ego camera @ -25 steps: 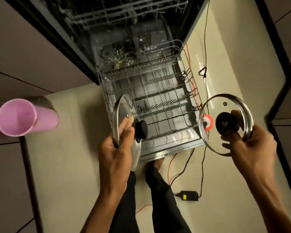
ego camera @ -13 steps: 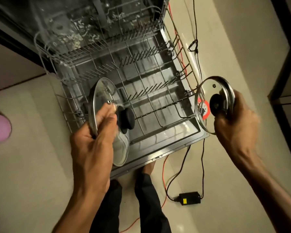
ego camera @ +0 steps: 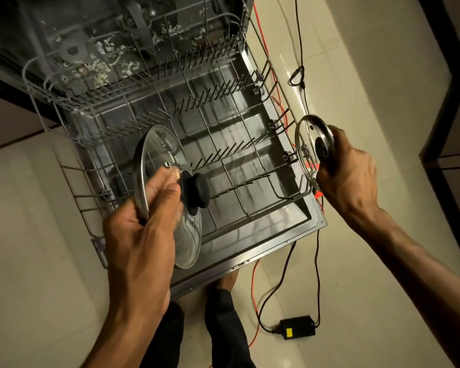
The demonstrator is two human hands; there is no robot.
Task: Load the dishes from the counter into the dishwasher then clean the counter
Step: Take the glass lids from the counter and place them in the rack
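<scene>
Lids have dropped toward the lower rack (ego camera: 223,144): my left hand (ego camera: 141,235) grips the larger lid (ego camera: 157,155) over its front-left corner, my right hand (ego camera: 348,176) the smaller lid (ego camera: 307,134) at its right edge, so I judge both about to be slotted.

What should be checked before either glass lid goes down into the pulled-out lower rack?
1. Left hand grips the larger glass lid with black knob by its metal rim: ok.
2. Right hand grips the smaller steel-rimmed glass lid: ok.
3. Grey wire lower rack pulled out over the open door: ok.
4. Tine rows under the lids free of dishes: ok.
5. Smaller lid clear of the rack's right edge: cannot tell.
6. Orange cable and black cable lying near the feet: not ok.
</scene>
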